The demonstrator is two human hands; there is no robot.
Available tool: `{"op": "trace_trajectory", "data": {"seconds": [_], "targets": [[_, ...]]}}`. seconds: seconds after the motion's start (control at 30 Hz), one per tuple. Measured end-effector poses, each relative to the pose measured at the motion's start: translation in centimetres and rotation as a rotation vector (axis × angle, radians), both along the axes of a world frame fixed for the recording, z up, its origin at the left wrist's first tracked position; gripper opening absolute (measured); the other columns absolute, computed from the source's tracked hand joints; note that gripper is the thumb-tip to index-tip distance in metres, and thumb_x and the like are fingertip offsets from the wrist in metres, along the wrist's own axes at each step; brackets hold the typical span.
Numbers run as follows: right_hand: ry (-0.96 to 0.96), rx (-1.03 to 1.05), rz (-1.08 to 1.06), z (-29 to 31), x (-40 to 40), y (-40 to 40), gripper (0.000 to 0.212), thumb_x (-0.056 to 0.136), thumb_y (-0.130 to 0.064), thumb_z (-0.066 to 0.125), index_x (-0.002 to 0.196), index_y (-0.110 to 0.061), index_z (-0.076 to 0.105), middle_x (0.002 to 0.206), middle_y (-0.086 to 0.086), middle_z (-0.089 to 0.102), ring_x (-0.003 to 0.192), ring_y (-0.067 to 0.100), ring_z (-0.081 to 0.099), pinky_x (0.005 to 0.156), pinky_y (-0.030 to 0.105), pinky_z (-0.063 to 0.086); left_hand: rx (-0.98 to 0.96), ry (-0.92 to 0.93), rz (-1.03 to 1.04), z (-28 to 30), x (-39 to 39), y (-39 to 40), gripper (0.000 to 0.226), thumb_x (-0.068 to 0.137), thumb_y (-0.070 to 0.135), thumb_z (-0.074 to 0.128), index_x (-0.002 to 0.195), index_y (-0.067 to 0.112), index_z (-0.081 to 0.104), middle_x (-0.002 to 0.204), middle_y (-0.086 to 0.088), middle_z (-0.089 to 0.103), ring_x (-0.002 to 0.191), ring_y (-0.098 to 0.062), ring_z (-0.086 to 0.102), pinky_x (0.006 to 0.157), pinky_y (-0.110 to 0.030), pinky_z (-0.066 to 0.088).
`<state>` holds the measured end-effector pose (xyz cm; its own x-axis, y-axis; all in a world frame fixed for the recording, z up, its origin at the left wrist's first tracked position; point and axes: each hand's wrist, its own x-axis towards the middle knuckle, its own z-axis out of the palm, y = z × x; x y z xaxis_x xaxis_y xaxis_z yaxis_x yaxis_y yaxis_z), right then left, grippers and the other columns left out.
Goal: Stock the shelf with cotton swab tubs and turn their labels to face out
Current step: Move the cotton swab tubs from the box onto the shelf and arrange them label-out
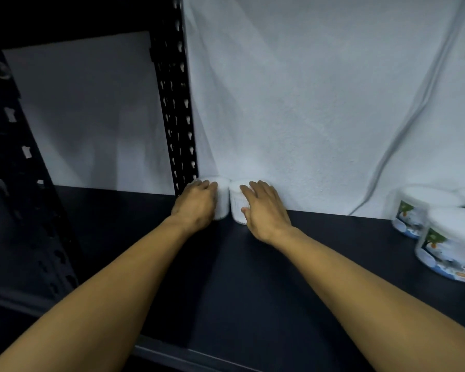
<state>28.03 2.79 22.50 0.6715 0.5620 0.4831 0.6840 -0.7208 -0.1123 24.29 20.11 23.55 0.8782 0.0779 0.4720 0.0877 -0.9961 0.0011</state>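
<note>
— White cloth behind the black post (176, 108): where are the tubs?
— Two, side by side against it; left hand (195, 204) cups the left tub (222, 196), right hand (263, 208) wraps the right tub (236, 201).
— Labels?
— Not showing; I'd twist each upright, without sliding.

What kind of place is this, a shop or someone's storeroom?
Probably a stockroom or a mock shop display: a dark shelf on a black slotted metal upright, a white cloth hung behind, and labelled cotton swab tubs set out in a group.
</note>
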Motion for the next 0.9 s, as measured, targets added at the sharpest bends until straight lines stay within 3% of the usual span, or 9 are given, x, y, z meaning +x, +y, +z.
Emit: {"op": "trace_trajectory", "data": {"seconds": [0.3,0.47,0.77,0.9], "targets": [[0.137,0.084,0.001,0.1,-4.6,-6.5,0.054,0.098,-0.024,0.046,0.147,-0.019,0.027,0.157,0.002,0.019,0.146,0.019,0.007,0.115,0.029,0.014,-0.03,-0.027,-0.097,0.2,-4.9,-5.8,0.013,0.093,0.009,0.045,0.095,0.006,0.058,0.096,-0.013,0.063,0.095,-0.033,0.055,0.074,-0.033,0.04],[0.134,0.099,-0.027,0.3,-7.8,-11.5,0.053,0.097,-0.024,0.048,0.147,-0.02,0.03,0.156,0.0,0.022,0.146,0.017,0.01,0.114,0.023,0.011,-0.09,-0.014,-0.121,-0.2,-8.6,-10.8,0.028,0.1,0.021,0.04,0.12,0.008,0.056,0.11,-0.007,0.06,0.113,-0.028,0.046,0.089,-0.037,0.047],[0.125,0.184,-0.101,0.0,-13.3,-20.2,0.051,0.089,-0.022,0.061,0.138,-0.023,0.047,0.149,-0.003,0.038,0.141,0.015,0.024,0.111,0.022,0.018,-0.129,-0.01,-0.234,-0.5,-13.3,-18.5,0.029,0.1,0.022,0.039,0.123,0.013,0.053,0.116,-0.001,0.056,0.121,-0.024,0.041,0.09,-0.034,0.046],[0.098,0.162,-0.119,0.1,-15.3,-23.4,0.051,0.09,-0.025,0.06,0.138,-0.026,0.046,0.148,-0.006,0.039,0.139,0.012,0.024,0.106,0.015,0.01,-0.134,-0.003,-0.267,-0.6,-14.9,-21.2,0.027,0.099,0.022,0.041,0.123,0.015,0.052,0.115,0.002,0.055,0.12,-0.022,0.039,0.087,-0.032,0.048]]}}
